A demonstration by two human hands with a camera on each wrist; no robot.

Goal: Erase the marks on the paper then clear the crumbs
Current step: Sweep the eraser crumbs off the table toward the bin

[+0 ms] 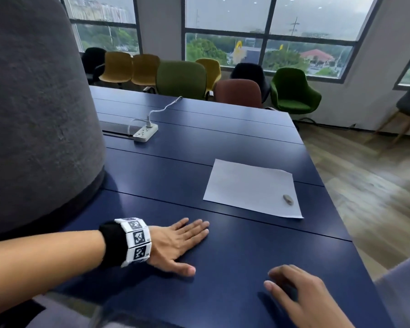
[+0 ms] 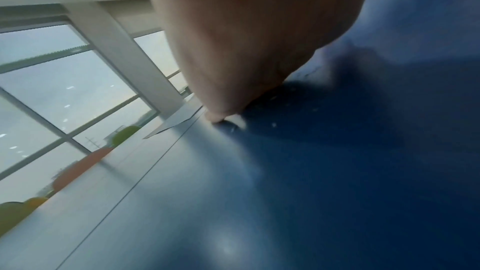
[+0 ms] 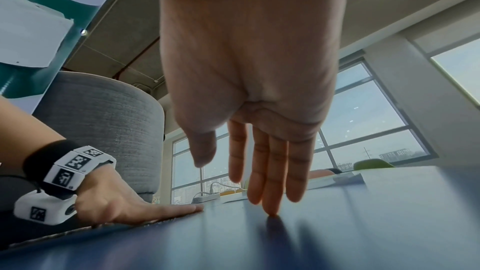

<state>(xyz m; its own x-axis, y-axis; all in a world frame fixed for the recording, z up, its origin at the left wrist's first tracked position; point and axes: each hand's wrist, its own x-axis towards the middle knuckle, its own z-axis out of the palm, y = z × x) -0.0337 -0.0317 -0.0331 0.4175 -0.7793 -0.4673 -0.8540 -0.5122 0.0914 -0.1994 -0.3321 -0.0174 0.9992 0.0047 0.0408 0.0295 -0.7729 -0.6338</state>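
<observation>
Probably the eraser (image 1: 288, 199) is small, light and a bit rubbery, so it is best pinched at its two long sides. It is laid on the near right corner of the paper (image 1: 247, 185), which is thin and easily slid. Both are well apart from the hands. The left hand (image 1: 176, 242) is pressed flat on the blue worktop (image 1: 223, 268), with nothing held. The right hand (image 1: 298, 290) is loosely spread and empty, one fingertip touching.

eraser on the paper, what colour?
Grey eraser, near the white paper's right corner; head view.
</observation>
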